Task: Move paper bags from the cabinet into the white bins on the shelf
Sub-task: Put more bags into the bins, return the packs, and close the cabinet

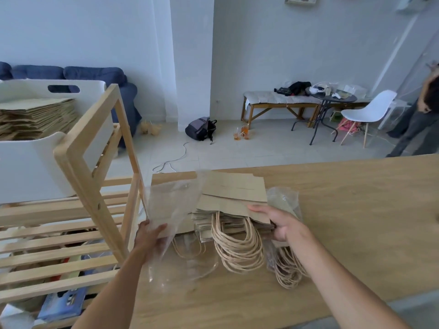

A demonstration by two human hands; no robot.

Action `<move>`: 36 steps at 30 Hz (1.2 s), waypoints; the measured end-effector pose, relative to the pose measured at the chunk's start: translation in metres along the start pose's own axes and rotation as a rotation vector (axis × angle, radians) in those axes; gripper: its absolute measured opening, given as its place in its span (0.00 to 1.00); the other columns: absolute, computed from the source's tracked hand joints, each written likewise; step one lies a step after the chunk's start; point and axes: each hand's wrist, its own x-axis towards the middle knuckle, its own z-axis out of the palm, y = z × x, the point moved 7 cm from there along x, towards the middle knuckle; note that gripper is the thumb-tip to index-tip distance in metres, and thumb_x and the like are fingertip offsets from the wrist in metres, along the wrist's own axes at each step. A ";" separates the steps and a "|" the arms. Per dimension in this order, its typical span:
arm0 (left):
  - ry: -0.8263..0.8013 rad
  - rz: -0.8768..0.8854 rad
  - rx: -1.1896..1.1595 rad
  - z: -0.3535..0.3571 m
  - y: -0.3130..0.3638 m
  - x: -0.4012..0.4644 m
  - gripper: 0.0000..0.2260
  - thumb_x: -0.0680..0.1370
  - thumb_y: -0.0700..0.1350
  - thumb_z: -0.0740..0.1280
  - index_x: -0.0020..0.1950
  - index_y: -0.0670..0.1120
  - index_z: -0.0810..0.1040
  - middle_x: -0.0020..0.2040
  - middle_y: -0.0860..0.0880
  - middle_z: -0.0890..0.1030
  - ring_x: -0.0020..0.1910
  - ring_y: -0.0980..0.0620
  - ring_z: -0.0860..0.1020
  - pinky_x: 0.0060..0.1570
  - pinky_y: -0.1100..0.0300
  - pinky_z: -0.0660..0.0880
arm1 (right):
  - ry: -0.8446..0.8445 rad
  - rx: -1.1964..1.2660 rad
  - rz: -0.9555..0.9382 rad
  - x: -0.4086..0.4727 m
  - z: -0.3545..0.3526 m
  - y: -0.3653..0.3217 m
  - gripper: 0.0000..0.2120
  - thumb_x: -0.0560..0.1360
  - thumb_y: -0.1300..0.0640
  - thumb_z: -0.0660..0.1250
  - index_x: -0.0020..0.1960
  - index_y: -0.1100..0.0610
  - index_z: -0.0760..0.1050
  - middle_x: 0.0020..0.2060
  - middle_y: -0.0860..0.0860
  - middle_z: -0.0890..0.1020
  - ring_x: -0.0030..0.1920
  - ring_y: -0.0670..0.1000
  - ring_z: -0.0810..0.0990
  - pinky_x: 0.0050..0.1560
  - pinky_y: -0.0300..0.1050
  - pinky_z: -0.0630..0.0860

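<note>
A stack of flat brown paper bags [234, 193] with twisted rope handles [237, 248] lies on the wooden counter [356, 222]. My right hand [276, 223] grips the stack's right near corner, thumb on top. My left hand [150, 235] pinches a clear plastic wrapper [172, 210] that is partly pulled off the stack's left side. A second wrapped bundle [283, 236] lies under the stack at the right, its handles sticking out toward me. On the wooden shelf [78, 176] at the left stands a white bin [26, 162] holding a pile of flat paper bags [35, 117].
The shelf's upright frame [123, 129] stands close to my left hand. Lower slats hold books and other items. Beyond the counter are a blue sofa [95, 74], a backpack [200, 128], a bench [280, 100], a round table, a white chair [370, 110] and a person [422, 115] at the right.
</note>
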 end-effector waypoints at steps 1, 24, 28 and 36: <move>0.019 0.030 0.129 -0.001 -0.001 0.001 0.30 0.70 0.46 0.78 0.68 0.49 0.69 0.59 0.37 0.79 0.44 0.38 0.82 0.48 0.42 0.81 | -0.004 0.042 -0.020 -0.003 -0.009 -0.007 0.31 0.58 0.55 0.84 0.59 0.61 0.81 0.49 0.62 0.87 0.49 0.59 0.84 0.64 0.58 0.77; 0.082 1.067 0.383 0.092 0.120 -0.147 0.36 0.77 0.56 0.64 0.82 0.49 0.53 0.82 0.52 0.54 0.81 0.52 0.54 0.76 0.51 0.55 | -0.304 -0.032 -0.033 -0.017 0.026 -0.040 0.16 0.73 0.57 0.75 0.57 0.63 0.80 0.43 0.59 0.87 0.38 0.54 0.86 0.39 0.47 0.84; 0.025 1.049 0.452 0.083 0.122 -0.134 0.26 0.76 0.51 0.69 0.72 0.60 0.66 0.72 0.52 0.74 0.72 0.49 0.71 0.68 0.53 0.70 | -0.389 -0.039 -0.085 -0.012 0.033 -0.046 0.24 0.75 0.53 0.73 0.67 0.62 0.76 0.45 0.57 0.85 0.42 0.53 0.84 0.44 0.46 0.82; -0.049 1.076 0.479 0.078 0.144 -0.140 0.18 0.73 0.38 0.75 0.61 0.48 0.79 0.55 0.53 0.83 0.55 0.55 0.82 0.55 0.53 0.79 | -0.581 -0.125 -0.125 -0.024 0.044 -0.060 0.24 0.65 0.42 0.75 0.53 0.58 0.79 0.44 0.56 0.80 0.41 0.54 0.79 0.43 0.48 0.76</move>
